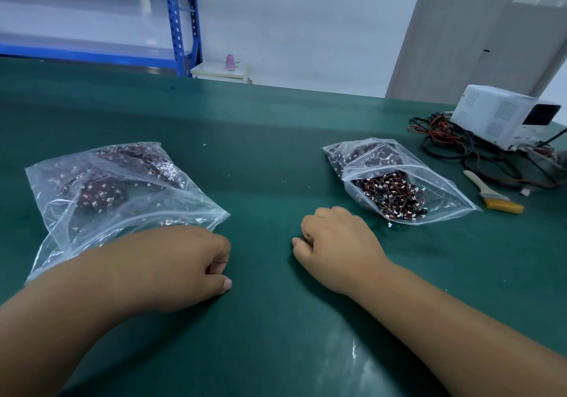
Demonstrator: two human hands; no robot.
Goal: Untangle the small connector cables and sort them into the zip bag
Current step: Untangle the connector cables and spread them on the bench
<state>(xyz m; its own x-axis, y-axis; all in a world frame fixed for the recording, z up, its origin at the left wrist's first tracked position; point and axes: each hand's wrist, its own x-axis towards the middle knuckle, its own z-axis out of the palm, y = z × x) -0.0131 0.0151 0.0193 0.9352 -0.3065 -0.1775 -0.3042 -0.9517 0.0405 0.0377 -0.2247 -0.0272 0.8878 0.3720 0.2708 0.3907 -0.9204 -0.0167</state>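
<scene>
1. A green desk (276, 151) fills most of the room in front of the person, and everything else sits on it or behind it.
2. Behind its far left edge stands one blue shelf rack (178, 19). Beside that is a low white cabinet (221, 73) with one small pink bottle (230, 61) on top.
3. At the far right corner of the desk is one white box (497, 114), some kind of bench unit. A heap of black and red leads (460, 148) sprawls in front of it, just beyond the right-hand bag.
4. There are two clear zip bags, well apart. The left bag (116, 188) is the bigger one. It lies crumpled, with dark reddish bundles dotted with white plugs showing through it.
5. The right bag (429, 188) lies flat and angled. A loose tangle of red and black connector cables (395, 194) with white plugs sits inside its near half, and more dark bundles lie toward its far end.
6. One brush (494, 195) with a pale handle and yellow bristles lies just right of that bag, not touching it.
7. The left hand (190, 268) rests on the desk with its fingers curled under and the thumb lying along the front. I see nothing in it. Its forearm lies across the near corner of the left bag.
8. The right hand (334, 243) rests on the desk just short of the right bag, curled into a fist. A dark scrap shows at its fingertips, and I cannot tell what it is or whether the hand grips it.
</scene>
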